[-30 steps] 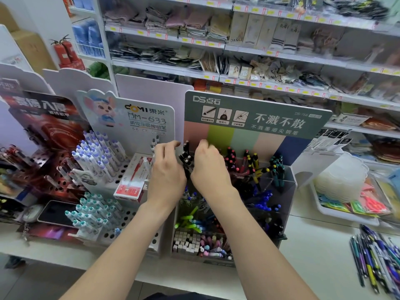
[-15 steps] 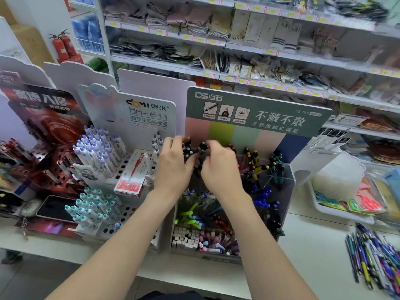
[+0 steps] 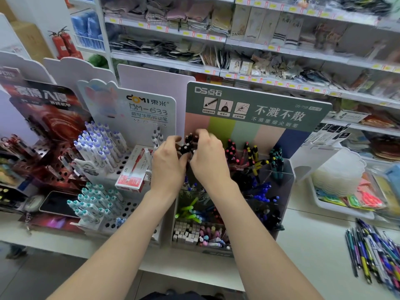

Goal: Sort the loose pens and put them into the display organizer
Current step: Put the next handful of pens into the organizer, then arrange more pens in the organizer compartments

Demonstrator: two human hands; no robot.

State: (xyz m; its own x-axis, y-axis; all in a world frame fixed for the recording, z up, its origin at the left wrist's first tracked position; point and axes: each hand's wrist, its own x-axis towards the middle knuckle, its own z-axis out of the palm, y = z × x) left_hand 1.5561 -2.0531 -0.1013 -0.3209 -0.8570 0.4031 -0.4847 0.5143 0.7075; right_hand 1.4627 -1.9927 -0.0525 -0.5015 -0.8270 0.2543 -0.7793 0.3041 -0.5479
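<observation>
Fingers [image 3: 173,140] of the left hand [image 3: 167,169] and right hand [image 3: 211,163] are curled in from both sides round a bunch of black pens [image 3: 188,146], which is held upright at the back-left compartment of the display organizer [image 3: 286,169], just under its green header card [image 3: 270,109]; whether the bunch is seated can't be told. Red-capped pens [image 3: 231,151] are stood in the next compartment to the right. The loose pens [image 3: 372,252] are piled on the tabletop [image 3: 313,245] at far right, well apart from both hands.
</observation>
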